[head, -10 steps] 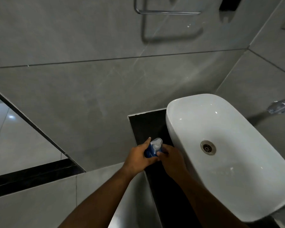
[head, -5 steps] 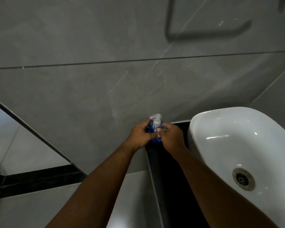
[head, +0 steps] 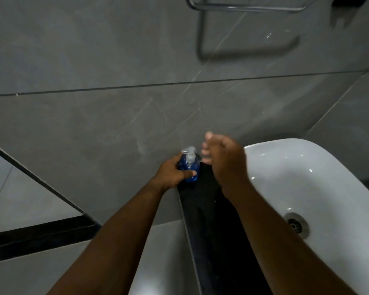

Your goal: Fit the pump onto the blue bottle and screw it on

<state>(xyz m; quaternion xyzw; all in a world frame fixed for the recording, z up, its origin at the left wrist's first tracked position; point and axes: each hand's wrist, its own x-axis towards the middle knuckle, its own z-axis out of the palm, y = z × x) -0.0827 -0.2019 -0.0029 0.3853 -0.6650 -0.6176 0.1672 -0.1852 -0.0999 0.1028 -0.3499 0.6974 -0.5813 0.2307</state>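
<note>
The blue bottle point(head: 190, 168) stands upright at the far end of the black counter strip point(head: 207, 209), close to the grey wall. A clear pump point(head: 189, 154) sits on its neck with the spout pointing left. My left hand point(head: 172, 171) wraps around the bottle's left side, thumb across the front. My right hand point(head: 223, 158) hovers just right of the pump, fingers spread and blurred, touching neither pump nor bottle.
A white basin point(head: 307, 188) with a metal drain point(head: 296, 225) fills the right side. Grey tiled wall point(head: 136, 113) rises behind the bottle. A chrome towel rail point(head: 243, 6) hangs high on the wall. A mirror edge point(head: 19, 188) lies at the left.
My right hand has let go of the pump and pulled away to the right, fingers apart. The bottle now stands on the counter, still held by my left hand.
</note>
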